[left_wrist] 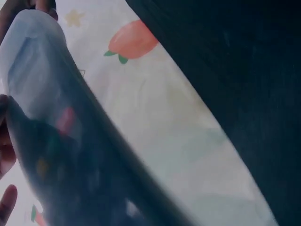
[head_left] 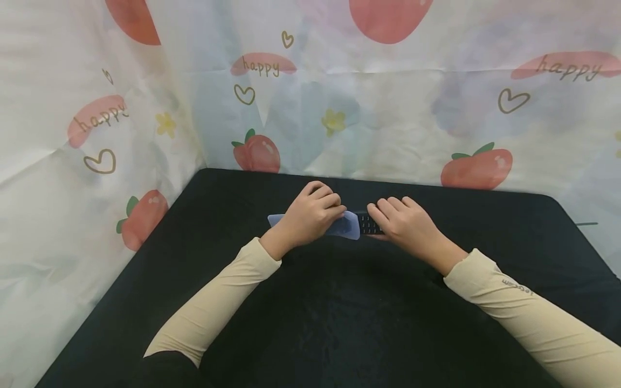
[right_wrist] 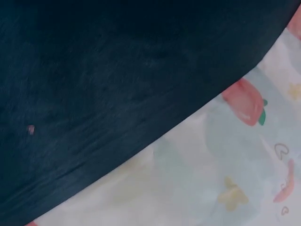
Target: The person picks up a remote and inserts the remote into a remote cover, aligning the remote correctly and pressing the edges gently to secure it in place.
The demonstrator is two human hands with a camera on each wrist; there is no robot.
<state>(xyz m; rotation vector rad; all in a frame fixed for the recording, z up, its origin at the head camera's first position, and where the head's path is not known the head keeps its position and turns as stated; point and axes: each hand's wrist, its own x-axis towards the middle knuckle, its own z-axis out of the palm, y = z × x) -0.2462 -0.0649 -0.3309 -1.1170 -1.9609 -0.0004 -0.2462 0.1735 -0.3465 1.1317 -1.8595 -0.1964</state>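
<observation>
A translucent bluish sleeve [head_left: 347,228] is held above the black table by my left hand [head_left: 310,214], whose fingers are curled over it. Out of the sleeve's right end sticks a black remote control [head_left: 367,224] with rows of small buttons. My right hand [head_left: 407,225] grips the remote's exposed end, thumb below and fingers over the top. In the left wrist view the sleeve [left_wrist: 35,80] looms close, with dim red, green and yellow spots showing through it. Fingers [left_wrist: 6,155] show at that view's left edge. Neither hand's hold appears in the right wrist view.
A black-covered table [head_left: 339,312] lies beneath both arms. Behind it and to the left hangs a pale curtain [head_left: 388,134] printed with fruit, hearts and the word "happy". The table's far edge runs just beyond the hands.
</observation>
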